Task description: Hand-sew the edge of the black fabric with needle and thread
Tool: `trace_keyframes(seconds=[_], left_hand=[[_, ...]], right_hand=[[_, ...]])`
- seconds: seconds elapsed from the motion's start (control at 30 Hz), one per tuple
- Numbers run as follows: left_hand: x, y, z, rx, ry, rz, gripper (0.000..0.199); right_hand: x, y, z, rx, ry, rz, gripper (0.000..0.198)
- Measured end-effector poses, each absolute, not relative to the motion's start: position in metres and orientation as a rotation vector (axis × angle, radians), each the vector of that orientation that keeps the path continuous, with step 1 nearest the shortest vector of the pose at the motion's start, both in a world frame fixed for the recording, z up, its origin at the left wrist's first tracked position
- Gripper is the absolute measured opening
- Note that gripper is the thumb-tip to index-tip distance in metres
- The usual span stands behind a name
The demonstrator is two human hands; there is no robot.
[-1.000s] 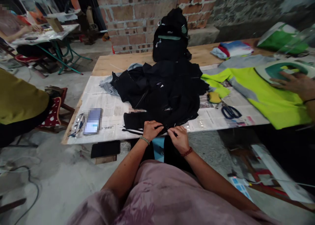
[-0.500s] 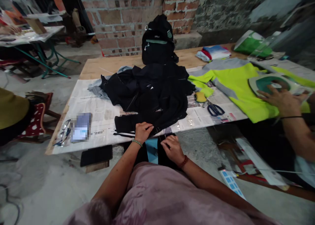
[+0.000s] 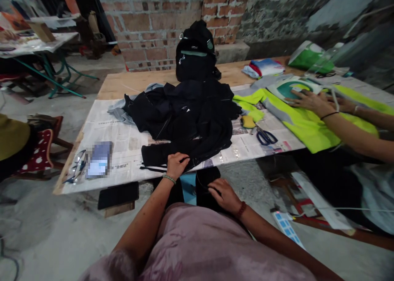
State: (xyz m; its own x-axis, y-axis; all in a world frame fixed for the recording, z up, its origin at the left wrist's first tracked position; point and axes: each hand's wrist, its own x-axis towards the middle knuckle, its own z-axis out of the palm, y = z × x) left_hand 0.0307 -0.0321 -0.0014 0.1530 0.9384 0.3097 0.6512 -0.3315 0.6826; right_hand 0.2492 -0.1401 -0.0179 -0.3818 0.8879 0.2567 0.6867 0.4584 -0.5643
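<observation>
A black garment (image 3: 197,117) lies heaped on the newspaper-covered table. At the table's front edge my left hand (image 3: 177,165) is closed, pinching the garment's near edge between thumb and fingers. Lower and to the right, over my knee, my right hand (image 3: 224,194) is closed in a pinch, clear of the cloth. A thin thread (image 3: 198,177) shows faintly between the garment and this hand; whether a needle is in the fingers I cannot tell. Black strips of cloth lie just left of my left hand.
Blue-handled scissors (image 3: 266,137) and a yellow-black object (image 3: 247,122) lie right of the garment. A black backpack (image 3: 196,53) stands behind it. At right, a co-worker's hands guide an iron (image 3: 294,87) over a fluorescent yellow garment (image 3: 317,129). A phone (image 3: 99,160) lies at left.
My right hand has moved right and down, away from the garment's edge, drawing the thread out. My left hand keeps its pinch. The co-worker's iron has slid left and farther back.
</observation>
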Motion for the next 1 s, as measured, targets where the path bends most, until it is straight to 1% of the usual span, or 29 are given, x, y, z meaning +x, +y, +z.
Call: trace_keyframes(seconds=[0.1,0.3,0.33,0.43,0.57,0.63,0.8,0.9,1.0], left_hand=[[0.030,-0.032,-0.001,2.073,1.509,1.005,0.010],[0.029,-0.033,-0.001,2.164,1.455,1.055,0.008],[0.030,-0.035,-0.002,2.195,1.464,1.063,0.008],[0.030,-0.040,-0.004,2.316,1.510,1.060,0.009],[0.028,-0.049,-0.004,2.467,1.564,0.967,0.012],[0.027,-0.052,-0.003,2.503,1.583,0.929,0.014],[0.025,-0.052,-0.001,2.500,1.617,0.835,0.015],[0.025,-0.051,-0.002,2.490,1.638,0.811,0.015],[0.027,-0.050,-0.004,2.478,1.660,0.827,0.015]], right_hand=[[0.259,-0.132,-0.014,-1.334,-1.991,0.468,0.025],[0.257,-0.100,0.001,-1.460,-1.774,0.558,0.035],[0.256,-0.092,0.004,-1.474,-1.739,0.557,0.033],[0.254,-0.070,0.014,-1.422,-1.730,0.512,0.020],[0.257,-0.052,0.028,-1.319,-1.767,0.462,0.019],[0.260,-0.049,0.031,-1.315,-1.670,0.535,0.018],[0.270,-0.051,0.036,-1.231,-1.131,0.929,0.018],[0.287,-0.055,0.048,-1.072,-0.818,0.960,0.018],[0.313,-0.064,0.066,-0.956,-0.679,0.921,0.020]])
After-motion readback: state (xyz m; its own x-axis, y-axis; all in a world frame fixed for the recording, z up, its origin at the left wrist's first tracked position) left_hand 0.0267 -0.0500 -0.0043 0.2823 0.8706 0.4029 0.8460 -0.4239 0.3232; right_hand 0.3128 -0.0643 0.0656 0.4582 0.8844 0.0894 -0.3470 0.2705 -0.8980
